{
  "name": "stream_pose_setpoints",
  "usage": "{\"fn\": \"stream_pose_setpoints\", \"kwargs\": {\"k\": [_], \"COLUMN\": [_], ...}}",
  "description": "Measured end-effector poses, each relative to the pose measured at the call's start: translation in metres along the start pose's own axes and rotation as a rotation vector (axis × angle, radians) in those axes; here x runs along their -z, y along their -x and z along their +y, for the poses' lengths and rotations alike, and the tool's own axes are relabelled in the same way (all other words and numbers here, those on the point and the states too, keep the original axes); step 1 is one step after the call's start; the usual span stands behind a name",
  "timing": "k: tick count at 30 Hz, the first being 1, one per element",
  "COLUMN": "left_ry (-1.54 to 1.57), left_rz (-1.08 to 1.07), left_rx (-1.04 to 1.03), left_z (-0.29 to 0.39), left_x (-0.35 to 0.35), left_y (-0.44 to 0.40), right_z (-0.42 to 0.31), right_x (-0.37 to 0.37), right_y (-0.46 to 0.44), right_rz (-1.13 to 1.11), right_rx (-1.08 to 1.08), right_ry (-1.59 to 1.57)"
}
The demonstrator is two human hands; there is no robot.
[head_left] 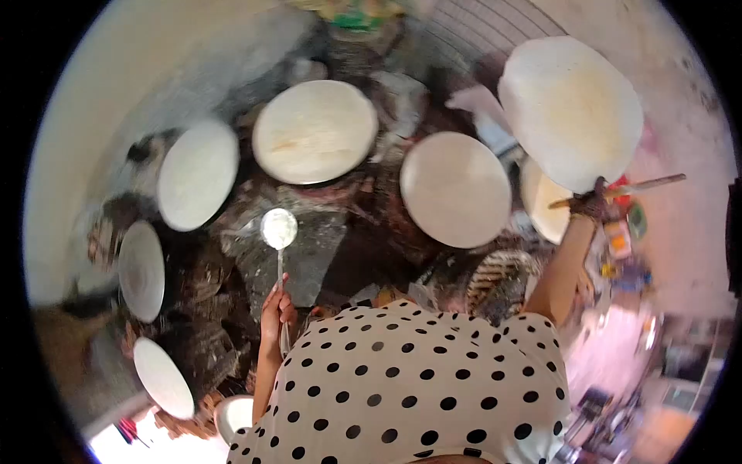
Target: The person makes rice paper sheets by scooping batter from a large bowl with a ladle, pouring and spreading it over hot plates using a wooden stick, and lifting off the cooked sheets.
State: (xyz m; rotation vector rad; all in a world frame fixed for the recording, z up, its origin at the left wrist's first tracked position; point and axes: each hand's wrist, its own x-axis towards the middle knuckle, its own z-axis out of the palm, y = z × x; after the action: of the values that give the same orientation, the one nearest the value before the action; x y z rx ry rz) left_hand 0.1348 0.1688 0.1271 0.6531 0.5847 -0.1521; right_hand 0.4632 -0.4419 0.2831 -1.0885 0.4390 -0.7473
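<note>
My left hand [280,308] is closed around the handle of a metal ladle [279,229], whose round bowl holds something white. The ladle is over the dark, stained ground between the round plates. Out to the right, my right hand [589,204] is closed on a flat wooden stick [655,183]. At the same hand is the edge of a large, thin, pale flatbread [572,112], yellowish in its middle, which seems pinched there. Part of another pale round [543,203] shows below it. The nearest round plate to the ladle [315,131] carries a pale layer with a yellowish patch.
Several white round plates curve around me, including one at centre right [456,189] and others on the left [199,174]. A white bowl [234,417] stands at lower left. A slatted basket [501,280] is near my right side. Small containers [618,238] sit at far right.
</note>
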Motion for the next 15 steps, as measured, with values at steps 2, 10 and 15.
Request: {"fn": "stream_pose_setpoints", "kwargs": {"k": [2,10,15], "left_ry": [-0.018,0.039,0.029], "left_rz": [0.016,0.028,0.077], "left_rx": [0.089,0.218,0.211], "left_z": [-0.008,-0.064,-0.081], "left_x": [-0.067,-0.182,-0.2], "left_y": [-0.022,-0.044,-0.034], "right_z": [0.005,0.175,0.221], "right_x": [0.029,0.266,0.28], "right_y": [-0.021,-0.13,-0.1], "right_rz": [0.212,0.434,0.493], "right_rx": [-0.147,-0.427,-0.456], "right_ry": [0.106,0.313,0.565]}}
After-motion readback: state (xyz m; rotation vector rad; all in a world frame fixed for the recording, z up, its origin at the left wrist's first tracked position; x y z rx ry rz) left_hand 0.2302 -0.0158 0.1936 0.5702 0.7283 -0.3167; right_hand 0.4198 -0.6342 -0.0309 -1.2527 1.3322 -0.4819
